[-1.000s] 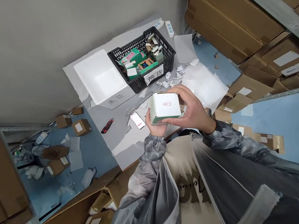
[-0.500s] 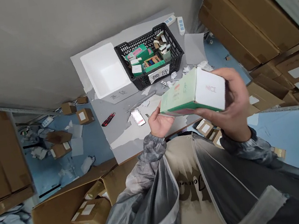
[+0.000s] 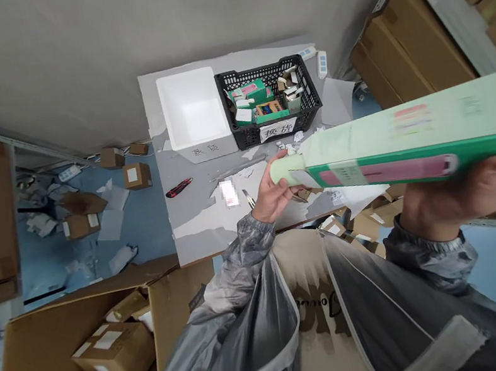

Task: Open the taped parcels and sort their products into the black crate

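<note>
A long pale-green box (image 3: 378,134) with a dark green edge and a pink bottle-like picture is held slantwise before me. Its far right end rests in my right hand (image 3: 456,200), thumb and fingers closed round the lower side. From the box's left opening sticks a light-green rounded cylinder (image 3: 284,171), whose kind I cannot make out. My left hand (image 3: 272,191) is closed on this cylinder's end, beside a white flap of the box. Under the hands lies the grey worktable (image 3: 208,231), with a red-black utility knife (image 3: 180,188) and a phone-like item (image 3: 229,193).
A white foam box (image 3: 192,115) and a black plastic crate (image 3: 276,129) with green cartons stand at the table's back. Torn paper (image 3: 289,145) litters the surface. A large open carton (image 3: 165,315) is at lower left, shelved boxes (image 3: 414,41) at right.
The box has swung to the right and lengthwise across my view. A light-green cylinder now sticks out of its left end, with my left hand on it.
</note>
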{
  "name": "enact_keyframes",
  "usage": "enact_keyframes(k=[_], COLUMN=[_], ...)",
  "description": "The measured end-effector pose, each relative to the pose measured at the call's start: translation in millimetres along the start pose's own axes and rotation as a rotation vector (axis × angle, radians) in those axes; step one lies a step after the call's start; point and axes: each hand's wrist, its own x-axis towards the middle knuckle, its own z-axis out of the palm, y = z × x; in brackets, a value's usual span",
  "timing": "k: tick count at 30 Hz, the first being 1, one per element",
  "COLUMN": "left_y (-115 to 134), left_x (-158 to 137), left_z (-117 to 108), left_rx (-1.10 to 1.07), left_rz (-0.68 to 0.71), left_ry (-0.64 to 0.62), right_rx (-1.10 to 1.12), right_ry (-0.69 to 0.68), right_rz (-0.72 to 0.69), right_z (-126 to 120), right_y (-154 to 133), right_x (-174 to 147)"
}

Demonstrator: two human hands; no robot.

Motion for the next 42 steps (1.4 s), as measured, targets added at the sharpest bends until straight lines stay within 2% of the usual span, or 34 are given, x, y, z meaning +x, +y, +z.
enact_keyframes(k=[3,5,6,9,12,14,17,21,28,37,42], left_y=[13.5,27.8,37.0,70.2,100.4,111.7,112.0,92.3,65.3,71.5,66.1], left_x=[-9.4,-16.5,-20.4,-33.1,-43.5,-47.3,-48.7,-50.4,-57.8,-52.2,-43.0], left_z=[2.2,4.1,4.9,6.4,4.9,1.5,-5.6,-10.9,-10.8,-2.0,-9.6], left_rx=[0.107,0.212,0.278,0.467,0.489,0.410,0.284,0.153,0.012,0.074,0.043], left_rz=[0.218,0.393,0.480,0.703,0.806,0.761,0.613,0.496,0.273,0.202,0.186], left_ry=[0.056,0.106,0.125,0.190,0.225,0.197,0.136,0.108,0.095,0.066,0.048], right_rx=[0.023,0.101,0.155,0.304,0.387,0.420,0.441,0.454,0.491,0.457,0.409], right_ry=[-0.141,-0.216,-0.212,-0.073,0.129,0.218,0.212,0.143,0.158,0.106,0.112], right_rz=[-0.119,-0.076,-0.040,0.132,0.435,0.602,0.685,0.684,0.698,0.663,0.641], right_z=[-7.9,-11.4,-13.1,-21.5,-32.6,-37.1,-37.1,-30.8,-23.1,-37.4,-50.0], right_y=[2.4,14.8,24.2,59.7,93.2,108.0,117.7,117.1,113.5,128.4,140.1], right_x=[19.8,35.3,42.8,60.1,63.3,57.4,43.4,29.8,23.4,14.9,14.3])
